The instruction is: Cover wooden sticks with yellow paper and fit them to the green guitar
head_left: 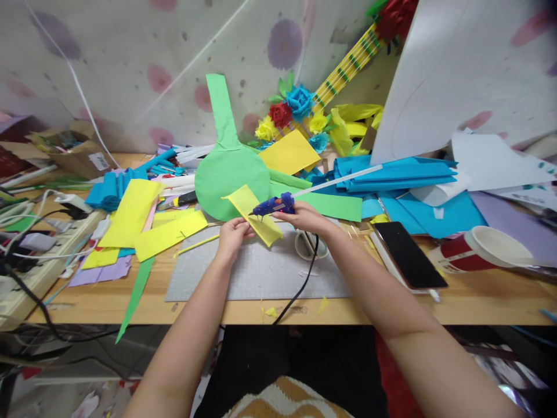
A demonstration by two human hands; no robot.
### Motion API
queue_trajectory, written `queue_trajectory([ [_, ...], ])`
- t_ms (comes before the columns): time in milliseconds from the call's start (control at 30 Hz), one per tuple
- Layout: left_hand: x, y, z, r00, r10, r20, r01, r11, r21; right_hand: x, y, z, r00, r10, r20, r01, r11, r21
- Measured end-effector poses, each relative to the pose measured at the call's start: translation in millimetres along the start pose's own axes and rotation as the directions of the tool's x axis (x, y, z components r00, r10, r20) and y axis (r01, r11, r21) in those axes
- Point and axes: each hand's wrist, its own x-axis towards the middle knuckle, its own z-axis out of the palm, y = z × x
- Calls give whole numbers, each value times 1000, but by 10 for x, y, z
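Observation:
My right hand (307,217) is closed around a blue glue gun (274,205) with a white glue stick (337,180) jutting out behind it. The gun's nozzle points left and touches a yellow paper strip (255,215). My left hand (232,233) pinches the lower edge of that strip, holding it above a grey cutting mat (256,273). The gun's black cord (304,278) runs down over the mat and off the front edge of the table.
A green paddle-shaped paper cutout (228,168) lies behind the strip. Yellow sheets (148,223) lie at left, blue paper (391,174) at right. A black phone (409,255), a red paper cup (478,249), scissors (307,244), paper flowers (289,116) and a power strip (39,249) crowd the wooden table (478,299).

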Motion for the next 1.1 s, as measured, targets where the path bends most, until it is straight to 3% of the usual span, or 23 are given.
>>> queue_trajectory([
  [133, 8, 17, -26, 998, -50, 36, 51, 998, -33, -56, 62, -60, 992, 113, 65, -118, 990, 81],
  [300, 11, 24, -44, 993, -85, 84, 89, 995, -48, -126, 151, -116, 982, 112, 155, -133, 983, 128],
  [600, -29, 55, -51, 964, -136, 227, 141, 990, -4, -168, 109, -145, 973, 130, 189, -141, 989, 46],
  [800, -20, 35, -84, 932, -168, 320, 171, 985, 19, -147, 110, -138, 976, 121, 178, -135, 989, 66],
  [1100, -41, 52, -89, 909, -199, 366, 197, 979, 42, -104, 45, -140, 983, 141, 120, -149, 987, 60],
])
